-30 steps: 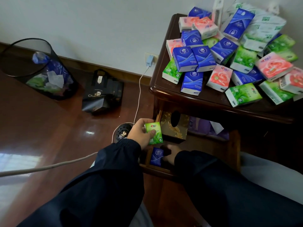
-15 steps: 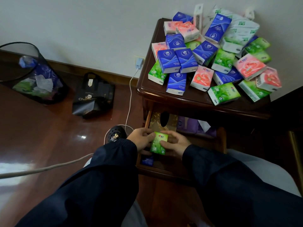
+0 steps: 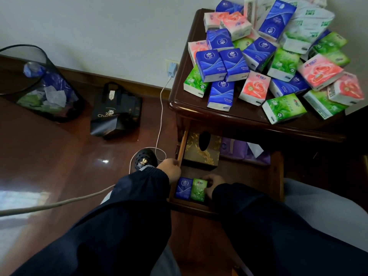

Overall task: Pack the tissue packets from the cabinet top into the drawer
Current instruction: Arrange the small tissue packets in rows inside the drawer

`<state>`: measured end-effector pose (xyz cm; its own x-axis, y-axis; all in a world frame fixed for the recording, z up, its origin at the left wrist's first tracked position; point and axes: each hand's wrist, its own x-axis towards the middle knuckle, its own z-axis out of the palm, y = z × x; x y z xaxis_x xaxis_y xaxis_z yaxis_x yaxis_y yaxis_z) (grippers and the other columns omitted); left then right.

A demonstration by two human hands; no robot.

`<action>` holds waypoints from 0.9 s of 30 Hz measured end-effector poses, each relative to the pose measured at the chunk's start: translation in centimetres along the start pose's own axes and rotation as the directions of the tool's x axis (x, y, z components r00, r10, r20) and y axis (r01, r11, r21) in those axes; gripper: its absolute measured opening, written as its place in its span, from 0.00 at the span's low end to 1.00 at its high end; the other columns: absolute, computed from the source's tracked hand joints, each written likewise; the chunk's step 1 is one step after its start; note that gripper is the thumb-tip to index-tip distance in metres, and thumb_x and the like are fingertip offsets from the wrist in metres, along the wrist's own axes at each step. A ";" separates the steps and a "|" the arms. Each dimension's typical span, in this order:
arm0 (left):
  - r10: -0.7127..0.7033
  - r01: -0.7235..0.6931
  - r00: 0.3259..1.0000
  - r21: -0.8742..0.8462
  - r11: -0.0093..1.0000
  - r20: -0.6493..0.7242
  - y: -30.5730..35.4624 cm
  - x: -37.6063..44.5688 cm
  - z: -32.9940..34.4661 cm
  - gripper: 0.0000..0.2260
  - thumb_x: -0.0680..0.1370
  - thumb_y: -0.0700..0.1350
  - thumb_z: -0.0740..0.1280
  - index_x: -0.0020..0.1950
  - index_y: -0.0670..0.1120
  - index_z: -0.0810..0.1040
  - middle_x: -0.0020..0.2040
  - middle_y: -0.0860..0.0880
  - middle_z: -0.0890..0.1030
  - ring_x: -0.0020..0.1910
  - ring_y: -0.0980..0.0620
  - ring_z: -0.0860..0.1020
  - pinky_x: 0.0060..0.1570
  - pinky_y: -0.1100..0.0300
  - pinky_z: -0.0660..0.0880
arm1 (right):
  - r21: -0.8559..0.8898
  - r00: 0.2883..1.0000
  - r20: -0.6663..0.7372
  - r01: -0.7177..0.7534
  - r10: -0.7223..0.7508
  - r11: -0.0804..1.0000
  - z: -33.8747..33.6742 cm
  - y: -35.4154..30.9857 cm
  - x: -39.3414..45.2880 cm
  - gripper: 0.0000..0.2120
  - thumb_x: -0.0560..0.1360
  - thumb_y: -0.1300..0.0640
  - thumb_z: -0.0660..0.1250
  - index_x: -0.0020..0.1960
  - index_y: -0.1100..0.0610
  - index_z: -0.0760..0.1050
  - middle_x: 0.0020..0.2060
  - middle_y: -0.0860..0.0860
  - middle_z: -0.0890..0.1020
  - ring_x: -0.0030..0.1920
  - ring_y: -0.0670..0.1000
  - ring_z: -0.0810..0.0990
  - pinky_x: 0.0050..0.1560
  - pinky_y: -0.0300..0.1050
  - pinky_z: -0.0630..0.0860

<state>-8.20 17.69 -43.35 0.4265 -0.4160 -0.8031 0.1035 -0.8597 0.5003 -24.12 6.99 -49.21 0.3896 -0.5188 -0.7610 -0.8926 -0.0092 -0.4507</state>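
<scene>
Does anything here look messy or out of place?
Yes. The tissue packets on the cabinet top lie in a loose heap, tilted and overlapping. By contrast, the blue packet and green packet in the drawer sit neatly side by side.

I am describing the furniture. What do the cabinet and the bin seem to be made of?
The cabinet looks like dark wood with a glossy varnish: its rounded edge shines. The bin seems black wire mesh, probably metal, since its contents show through.
</scene>
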 end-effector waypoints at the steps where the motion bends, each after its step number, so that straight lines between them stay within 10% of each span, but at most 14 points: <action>1: 0.003 -0.003 1.000 0.009 1.000 -0.008 -0.1 0.1 0.0 0.18 0.81 0.37 0.60 0.72 0.39 0.72 0.68 0.39 0.77 0.67 0.39 0.75 0.68 0.47 0.72 | -0.013 1.000 0.003 -0.005 0.005 1.000 0.1 0.0 0.1 0.22 0.75 0.71 0.67 0.67 0.59 0.77 0.65 0.57 0.78 0.65 0.56 0.77 0.64 0.47 0.75; 11: 0.118 -0.121 0.985 -0.019 0.992 -0.130 0.8 -1.7 -0.3 0.23 0.79 0.41 0.65 0.74 0.43 0.68 0.63 0.45 0.78 0.59 0.45 0.79 0.61 0.51 0.77 | -0.180 0.988 0.152 0.044 -0.017 0.983 -2.5 -1.0 -0.7 0.25 0.77 0.64 0.69 0.74 0.59 0.71 0.68 0.57 0.76 0.69 0.57 0.75 0.70 0.46 0.70; 16: 0.368 -0.430 0.842 -0.078 0.899 -0.396 4.5 -5.8 -0.7 0.10 0.78 0.46 0.68 0.60 0.50 0.75 0.47 0.55 0.79 0.45 0.57 0.78 0.41 0.66 0.73 | -0.059 0.975 -0.004 0.220 -0.220 0.974 -6.6 -3.4 -5.3 0.09 0.79 0.58 0.67 0.56 0.49 0.81 0.43 0.47 0.81 0.43 0.48 0.80 0.42 0.38 0.76; 22: 0.569 -0.669 0.641 -0.011 0.743 -0.515 12.7 -10.4 -1.8 0.03 0.77 0.47 0.70 0.45 0.53 0.78 0.40 0.53 0.80 0.36 0.62 0.76 0.38 0.69 0.72 | -0.335 0.640 -0.433 0.539 -0.634 0.773 -15.1 -7.6 -12.8 0.05 0.76 0.49 0.67 0.51 0.41 0.76 0.43 0.40 0.77 0.40 0.38 0.75 0.40 0.33 0.72; 24: 0.603 -0.688 0.600 0.045 0.724 -0.525 15.2 -11.3 -2.2 0.04 0.77 0.47 0.70 0.46 0.54 0.76 0.40 0.53 0.79 0.35 0.61 0.75 0.36 0.67 0.71 | -0.464 0.539 -0.522 0.471 -0.661 0.750 -17.9 -8.3 -13.7 0.10 0.76 0.48 0.67 0.57 0.43 0.74 0.51 0.42 0.75 0.50 0.42 0.75 0.49 0.44 0.76; 27: 0.674 -0.657 0.578 0.226 0.719 -0.461 17.5 -12.0 -2.0 0.08 0.77 0.47 0.69 0.54 0.53 0.75 0.49 0.51 0.78 0.44 0.54 0.77 0.43 0.61 0.73 | -0.593 0.583 -0.593 0.151 -0.556 0.791 -20.6 -8.8 -13.7 0.23 0.76 0.42 0.66 0.68 0.48 0.70 0.64 0.50 0.70 0.62 0.55 0.71 0.58 0.52 0.74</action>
<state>-9.70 8.23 -24.27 0.7300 -0.6831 0.0218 -0.4093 -0.4114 0.8144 -26.32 -3.41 -25.23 0.5887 -0.8040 0.0840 -0.7817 -0.5926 -0.1945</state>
